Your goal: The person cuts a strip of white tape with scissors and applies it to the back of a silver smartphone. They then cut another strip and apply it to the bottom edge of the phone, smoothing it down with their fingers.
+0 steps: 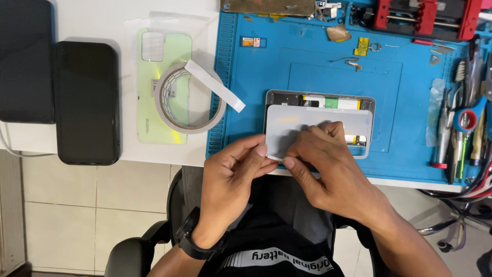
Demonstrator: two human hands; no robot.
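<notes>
An opened phone body [319, 101] lies on the blue work mat [318, 56], its yellow and green insides showing along the top. A pale grey flat panel [307, 123] lies tilted over it. My left hand [233, 179] pinches the panel's lower left corner with thumb and forefinger. My right hand [328, 166] rests on the panel's lower edge, with its fingertips meeting the left hand's at that corner. A black watch sits on my left wrist.
A roll of white tape [190, 97] with a loose strip lies on a pale green phone back cover [164, 84]. Two dark phones [87, 102] lie on the white table at left. Tools [461, 123] and a red clamp [425, 18] stand on the mat's right and top.
</notes>
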